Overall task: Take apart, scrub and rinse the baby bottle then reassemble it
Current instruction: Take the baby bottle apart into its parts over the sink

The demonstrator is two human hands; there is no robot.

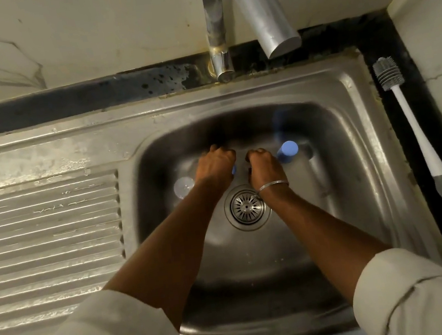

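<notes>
Both my hands are down in the steel sink basin [343,166], above the drain [246,206]. My left hand [215,165] has its fingers curled, and a small blue bottle part [233,169] shows at its right edge. My right hand [264,166], with a bangle on the wrist, is curled too; what it holds is hidden. A blue cap-like piece [287,151] stands on the basin floor just right of my right hand. A clear round piece [184,187] sits on the floor left of my left hand.
A grey-and-white bottle brush [422,143] lies on the dark counter strip right of the sink. The tap spout [220,52] hangs over the basin's back rim, with a grey pipe [262,9] beside it. A ribbed drainboard [43,236] lies to the left.
</notes>
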